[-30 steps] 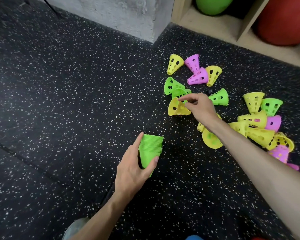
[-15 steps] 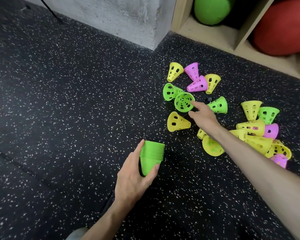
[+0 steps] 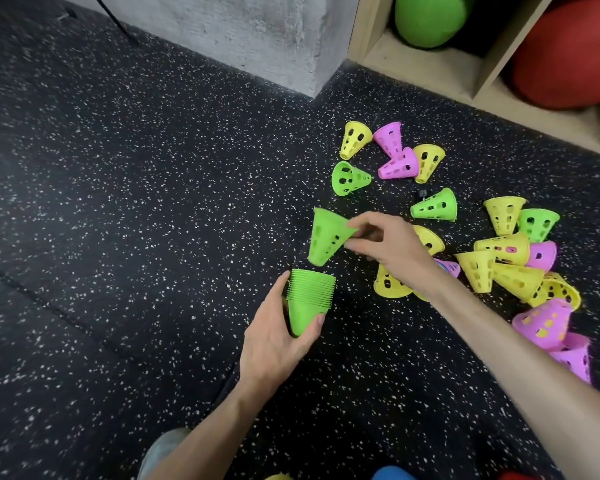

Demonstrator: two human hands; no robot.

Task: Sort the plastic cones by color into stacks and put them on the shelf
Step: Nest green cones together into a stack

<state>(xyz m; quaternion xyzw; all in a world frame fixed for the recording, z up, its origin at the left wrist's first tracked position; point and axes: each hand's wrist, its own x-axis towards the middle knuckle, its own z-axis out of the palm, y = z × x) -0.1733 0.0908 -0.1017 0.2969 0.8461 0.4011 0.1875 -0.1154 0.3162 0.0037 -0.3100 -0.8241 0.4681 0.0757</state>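
Observation:
My left hand [image 3: 274, 344] grips a stack of green cones [image 3: 309, 299] with the wide rims up, low over the floor. My right hand [image 3: 388, 244] pinches the rim of a single green cone [image 3: 326, 237], narrow end down, just above the stack's opening and apart from it. Loose green cones lie on the floor: one [image 3: 350, 178] behind the hands, one [image 3: 435, 206] to the right, one [image 3: 537, 225] further right. Yellow cones [image 3: 499, 251] and pink cones [image 3: 395, 164] are scattered among them. The wooden shelf [image 3: 423, 67] stands at the top right.
The floor is black speckled rubber. A grey concrete pillar [image 3: 257, 32] stands behind the cones, left of the shelf. A green ball [image 3: 430, 15] and a red ball [image 3: 568, 53] fill the shelf's bottom compartments. A small black object [image 3: 422, 193] lies among the cones.
My right hand picked a green cone off the floor and carried it left and toward me, over the stack. My left hand kept the stack nearly still.

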